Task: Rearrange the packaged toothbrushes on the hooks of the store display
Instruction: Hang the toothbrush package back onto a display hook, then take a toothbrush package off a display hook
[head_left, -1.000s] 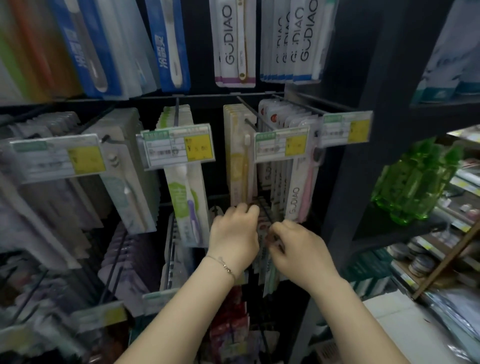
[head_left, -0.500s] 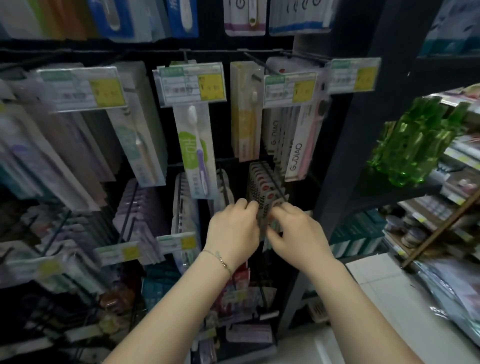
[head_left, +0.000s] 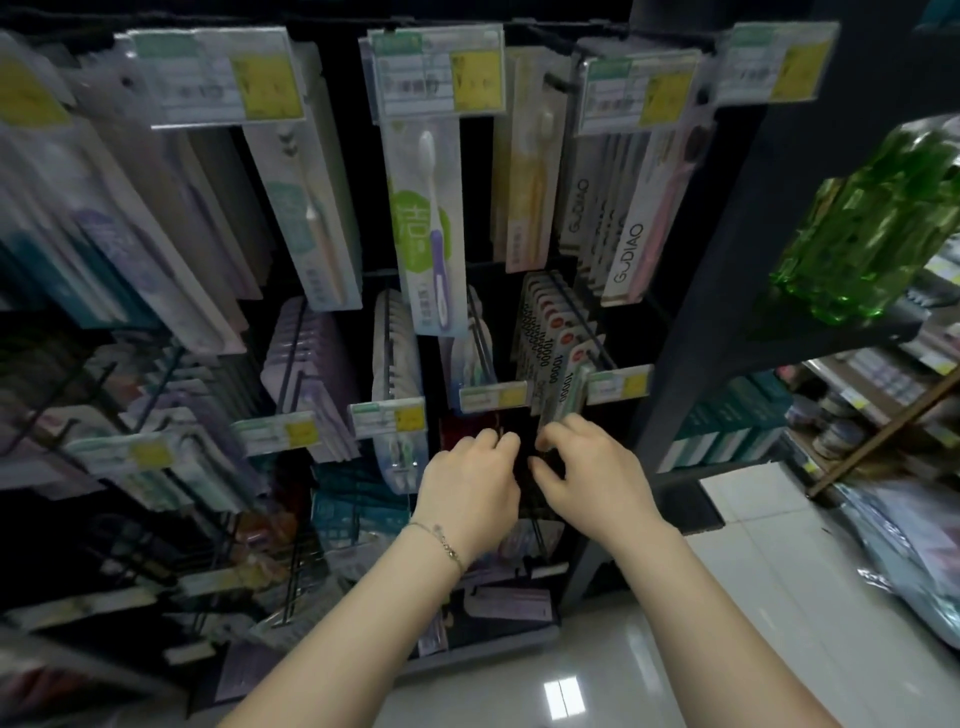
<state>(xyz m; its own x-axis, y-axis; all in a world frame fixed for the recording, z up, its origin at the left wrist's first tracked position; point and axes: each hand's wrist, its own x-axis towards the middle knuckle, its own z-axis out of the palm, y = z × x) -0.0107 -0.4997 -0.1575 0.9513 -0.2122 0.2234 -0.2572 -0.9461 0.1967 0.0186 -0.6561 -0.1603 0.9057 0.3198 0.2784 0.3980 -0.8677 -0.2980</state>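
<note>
A dark store rack (head_left: 727, 270) fills most of the frame. A shiny white floor (head_left: 701, 649) shows at the lower right. Green bottles (head_left: 872, 223) sit at the right edge. Toothbrush packs (head_left: 423, 218) hang in rows on hooks (head_left: 592, 335). There are two hands. The left hand (head_left: 470, 488) and the right hand (head_left: 592, 467) are close together in the middle, just under the packs marked 10000 (head_left: 550, 338). Their fingers are curled, but it is too dark to tell what they hold.

One left hand (head_left: 467, 483), one right hand (head_left: 592, 467), one bracelet (head_left: 441, 540) (left wrist)
</note>
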